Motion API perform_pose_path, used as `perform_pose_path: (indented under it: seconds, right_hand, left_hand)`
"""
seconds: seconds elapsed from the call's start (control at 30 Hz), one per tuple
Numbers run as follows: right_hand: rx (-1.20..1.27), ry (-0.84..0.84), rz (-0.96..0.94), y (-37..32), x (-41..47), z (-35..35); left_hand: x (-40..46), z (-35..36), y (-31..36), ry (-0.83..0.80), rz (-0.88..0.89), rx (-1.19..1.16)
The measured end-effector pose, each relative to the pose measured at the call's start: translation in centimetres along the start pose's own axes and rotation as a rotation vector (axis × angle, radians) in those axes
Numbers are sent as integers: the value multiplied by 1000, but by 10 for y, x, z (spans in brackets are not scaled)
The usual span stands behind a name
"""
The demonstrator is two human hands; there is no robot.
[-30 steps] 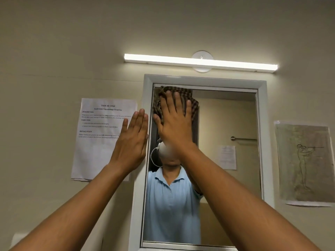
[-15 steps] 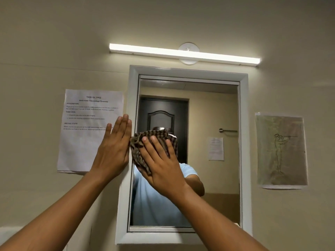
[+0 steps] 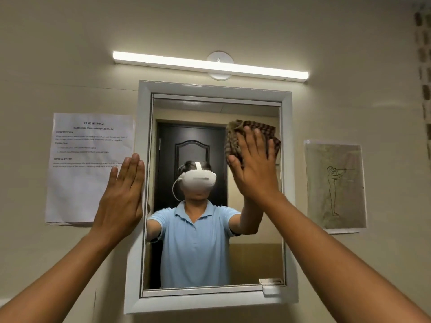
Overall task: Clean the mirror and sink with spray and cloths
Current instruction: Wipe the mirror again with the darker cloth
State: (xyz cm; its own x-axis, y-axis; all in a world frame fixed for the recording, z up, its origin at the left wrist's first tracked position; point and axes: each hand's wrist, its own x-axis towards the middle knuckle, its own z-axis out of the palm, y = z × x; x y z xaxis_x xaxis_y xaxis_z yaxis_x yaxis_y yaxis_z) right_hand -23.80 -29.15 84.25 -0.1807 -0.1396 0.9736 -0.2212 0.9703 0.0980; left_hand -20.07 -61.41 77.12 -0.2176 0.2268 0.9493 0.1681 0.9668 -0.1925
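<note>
A white-framed mirror (image 3: 287, 183) hangs on the beige wall ahead of me. My right hand (image 3: 254, 169) presses a brown checked cloth (image 3: 235, 141) flat against the glass at the mirror's upper right, fingers spread over it. My left hand (image 3: 123, 194) lies flat and open against the wall and the mirror's left frame edge, holding nothing. The glass reflects a person in a light blue shirt and a dark door. Neither the sink nor a spray bottle is in view.
A printed task sheet (image 3: 91, 145) is taped to the wall left of the mirror, partly behind my left hand. A sketch in a plastic sleeve (image 3: 335, 185) hangs to the right. A lit tube lamp (image 3: 210, 65) runs above the mirror.
My right hand has slid the cloth from the mirror's left-middle across to its upper right. My left hand has stayed on the left frame edge. The view has shifted lower.
</note>
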Motion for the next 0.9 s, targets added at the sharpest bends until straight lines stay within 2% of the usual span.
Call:
perform_pose_path:
  seconds: [0.23, 0.4, 0.5, 0.9]
  right_hand:
    - [16, 52, 180, 16, -58, 5]
    - [27, 53, 268, -7, -108, 20]
    - [21, 39, 301, -31, -108, 25]
    - [64, -22, -43, -172, -33, 34]
  left_hand:
    - [-1, -2, 2, -9, -9, -7]
    - [-1, -3, 3, -5, -2, 0]
    - [-2, -4, 1, -16, 2, 4]
    - [-11, -4, -4, -49, 36, -68]
